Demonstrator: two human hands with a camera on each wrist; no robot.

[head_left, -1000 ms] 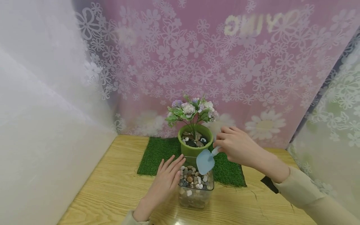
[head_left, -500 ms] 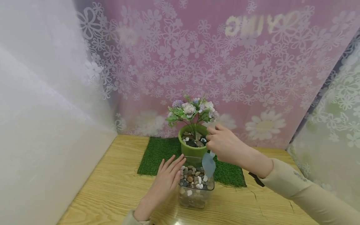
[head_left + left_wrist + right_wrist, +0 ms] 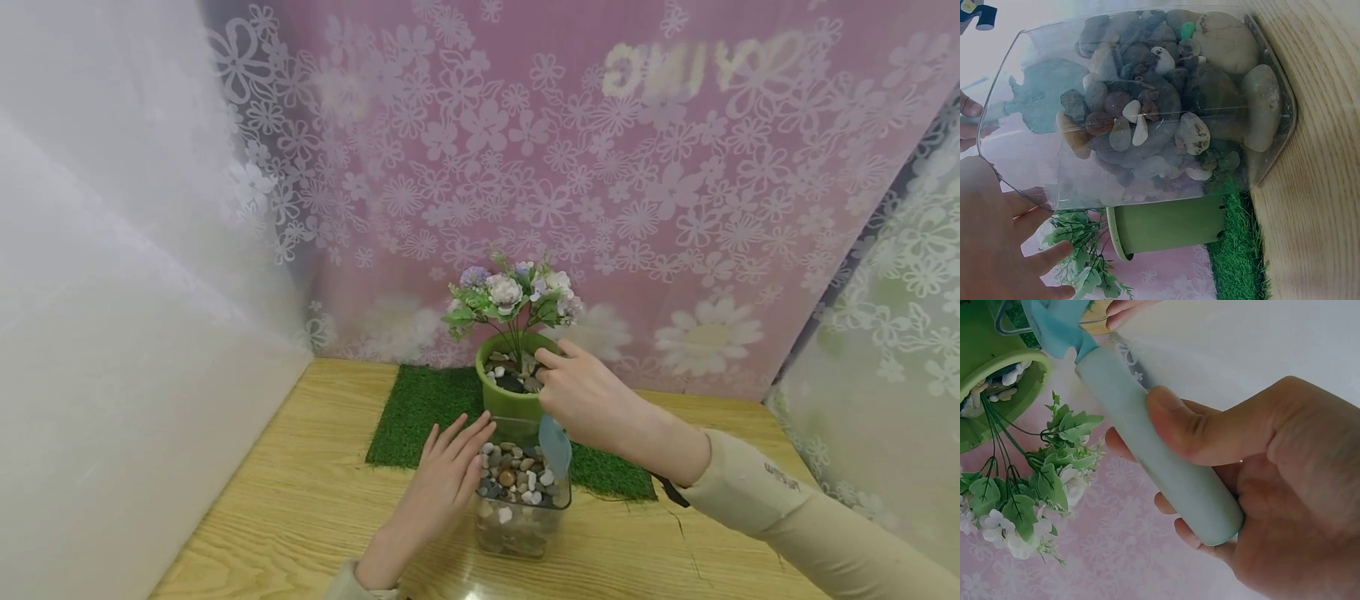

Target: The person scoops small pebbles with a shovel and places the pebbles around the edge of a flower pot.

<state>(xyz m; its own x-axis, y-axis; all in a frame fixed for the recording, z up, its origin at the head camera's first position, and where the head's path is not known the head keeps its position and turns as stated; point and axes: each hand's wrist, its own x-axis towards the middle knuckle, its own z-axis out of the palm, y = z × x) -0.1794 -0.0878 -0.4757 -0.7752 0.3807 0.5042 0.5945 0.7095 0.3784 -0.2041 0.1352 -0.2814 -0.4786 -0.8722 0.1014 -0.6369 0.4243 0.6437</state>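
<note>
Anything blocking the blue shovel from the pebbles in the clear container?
Nothing visible: the clear container is open over the pebbles. The blue shovel, in the right hand, is at its right rim; the left hand lies at the left side, off that path.

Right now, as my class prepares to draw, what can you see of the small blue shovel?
The small shovel has a broad, light-blue blade and a paler, smooth, rounded handle; it looks like plastic. The right hand grips the handle, thumb on one side and fingers curled round the other. The blade points downward and appears to be inside the clear container, at its right side in the head view, near the pebbles. Whether it touches them is unclear.
</note>
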